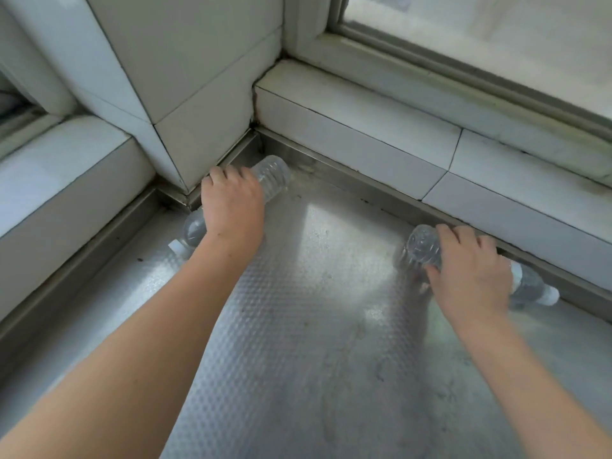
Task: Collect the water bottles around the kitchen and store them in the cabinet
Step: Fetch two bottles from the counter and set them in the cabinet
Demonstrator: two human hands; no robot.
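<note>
Two clear plastic water bottles lie on their sides on a metal counter (314, 326) covered with a dimpled liner. The left water bottle (273, 175) rests by the tiled corner pillar, its white cap pointing toward me at the lower left. My left hand (231, 207) wraps over its middle. The right water bottle (422, 248) lies along the back ledge, its white cap at the far right. My right hand (470, 276) is closed over its middle. Both bottles touch the counter.
A white tiled pillar (185, 94) stands in the back corner. A tiled ledge (381, 137) runs along the back under a window (496, 34). Another tiled ledge (59, 180) lines the left side. A raised metal lip borders the counter.
</note>
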